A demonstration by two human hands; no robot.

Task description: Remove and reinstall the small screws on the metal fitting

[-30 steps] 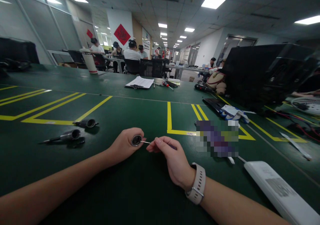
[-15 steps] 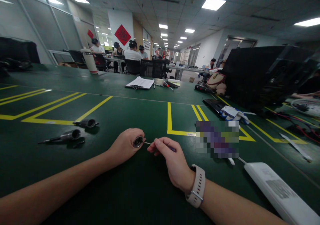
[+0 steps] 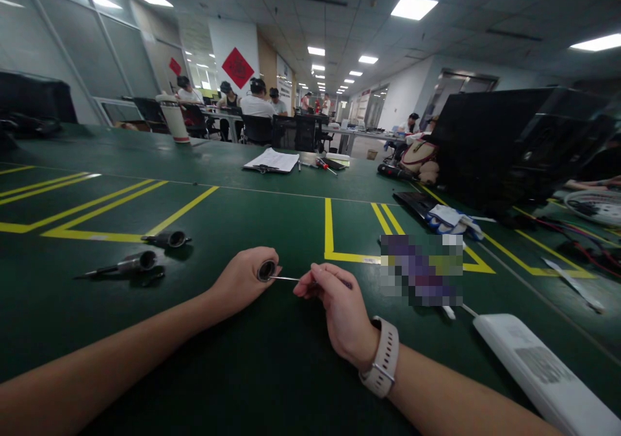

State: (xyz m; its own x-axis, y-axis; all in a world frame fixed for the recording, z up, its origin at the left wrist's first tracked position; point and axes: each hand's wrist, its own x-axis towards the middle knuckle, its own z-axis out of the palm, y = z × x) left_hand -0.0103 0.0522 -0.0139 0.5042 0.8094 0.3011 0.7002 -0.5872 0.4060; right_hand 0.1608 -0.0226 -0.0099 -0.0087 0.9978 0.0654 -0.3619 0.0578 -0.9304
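Observation:
My left hand (image 3: pixel 246 273) is closed around a dark cylindrical metal part (image 3: pixel 266 270), its hollow round end facing me. My right hand (image 3: pixel 334 300) pinches the handle of a thin screwdriver (image 3: pixel 285 279); most of the handle is hidden by the fingers. The shaft points left and its tip reaches the rim of the metal part, though I cannot tell whether it sits in something there. On the table to the left lie a pointed metal part with a cup-shaped end (image 3: pixel 129 264), a second cup-shaped metal part (image 3: pixel 169 239) and a small dark piece (image 3: pixel 154 277).
Yellow tape marks the green table (image 3: pixel 272 216). A white power strip (image 3: pixel 543 365) lies at right front, gloves (image 3: pixel 451 219) beyond it. Further back are a clipboard with paper (image 3: pixel 272 160), a red screwdriver (image 3: pixel 324 164), a cup (image 3: pixel 173 119) and a large black box (image 3: pixel 504 145). People sit behind.
My right hand has shifted slightly right, away from my left hand, so more of the screwdriver's shaft shows. My left hand with the metal part has barely moved.

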